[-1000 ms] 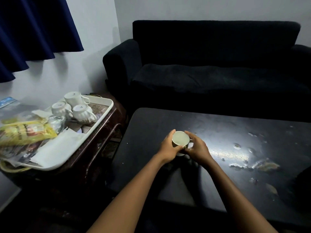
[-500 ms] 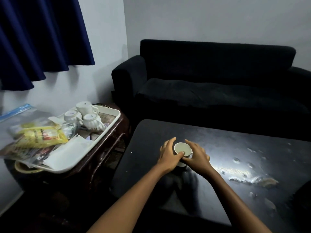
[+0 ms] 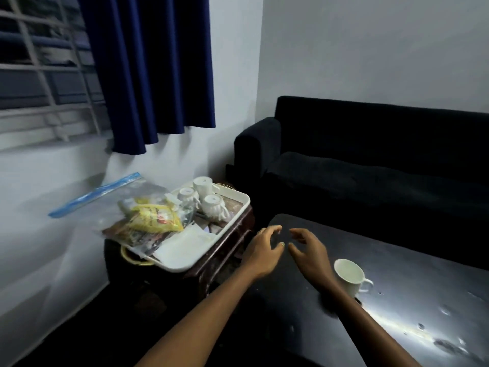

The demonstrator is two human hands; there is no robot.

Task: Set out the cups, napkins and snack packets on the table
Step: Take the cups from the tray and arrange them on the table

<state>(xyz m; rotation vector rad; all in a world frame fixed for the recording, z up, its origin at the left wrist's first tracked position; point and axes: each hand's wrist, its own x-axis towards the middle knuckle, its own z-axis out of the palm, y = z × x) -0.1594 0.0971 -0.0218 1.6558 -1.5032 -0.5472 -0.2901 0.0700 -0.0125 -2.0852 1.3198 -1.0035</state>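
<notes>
**Supervisor:** Report task status.

**Operator:** I judge the task barely begun. One white cup [image 3: 349,276] stands upright on the dark surface [image 3: 397,300], handle to the right, just beside my right forearm. That is the only item set out.

**Supervisor:** Remaining items?

**Operator:** Three cups [image 3: 203,198] sit mouth-down at the far end of the white tray [image 3: 232,207], close together. The napkins [image 3: 185,246] lie flat at the near end of the same tray. The yellow snack packet [image 3: 153,217] rests on the tray's left part, inside or against a clear zip bag [image 3: 111,197]; I cannot tell which. More packets show beneath it, count unclear. The tray sits on a small side table [image 3: 225,250] left of the surface.

**Supervisor:** State of the hands?

**Operator:** The left hand [image 3: 263,249] and the right hand [image 3: 308,251] are both empty, fingers loosely spread and slightly curved, near each other over the surface's left corner, pointed toward the tray. Neither touches anything.

**Supervisor:** Next step, in your estimate?

**Operator:** Probably a reach to the tray for a second cup. Those cups will need turning upright.
</notes>
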